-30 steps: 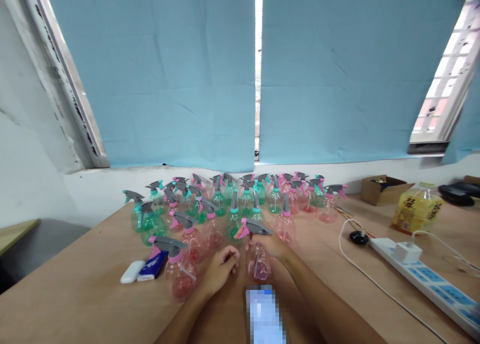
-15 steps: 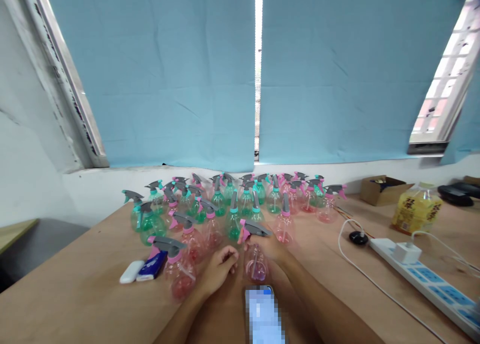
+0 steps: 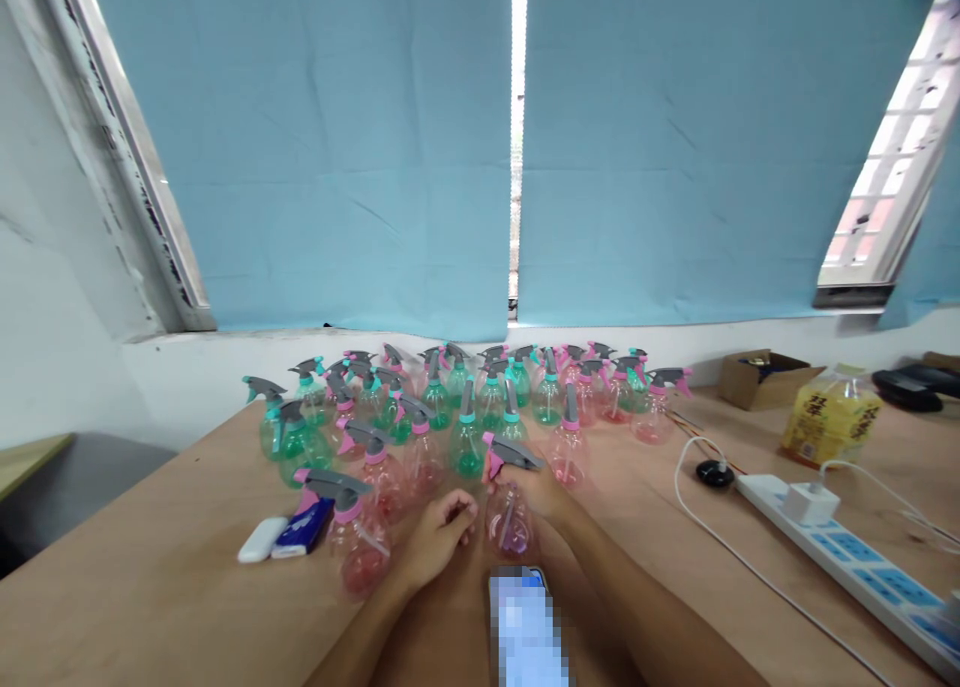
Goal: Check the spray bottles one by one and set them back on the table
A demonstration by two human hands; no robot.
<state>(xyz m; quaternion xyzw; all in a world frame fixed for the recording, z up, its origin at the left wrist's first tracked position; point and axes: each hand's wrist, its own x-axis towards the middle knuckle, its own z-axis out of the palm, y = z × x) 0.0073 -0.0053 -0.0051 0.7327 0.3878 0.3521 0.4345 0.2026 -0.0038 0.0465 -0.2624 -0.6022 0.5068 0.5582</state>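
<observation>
In the head view, my right hand (image 3: 534,489) is wrapped round the neck of a clear pink spray bottle (image 3: 510,529), just under its grey and pink trigger head. The nozzle points left, and a thin tube shows inside. Left of it, my left hand (image 3: 442,532) rests by the table with its fingers loosely curled and nothing visible in them. Another pink spray bottle (image 3: 360,557) stands left of that hand. A phone (image 3: 525,627) with a blurred-out screen lies nearest to me, just below the held bottle.
Several green and pink spray bottles (image 3: 466,447) crowd the table's back and left. A blue packet (image 3: 304,529) and a white case (image 3: 262,540) lie left. To the right are a power strip (image 3: 847,557), cables, a yellow-labelled jug (image 3: 831,417) and a cardboard box (image 3: 765,382).
The held spray bottle has shifted very slightly up in the picture with my right hand. My left hand stays in place, fingers curled as before.
</observation>
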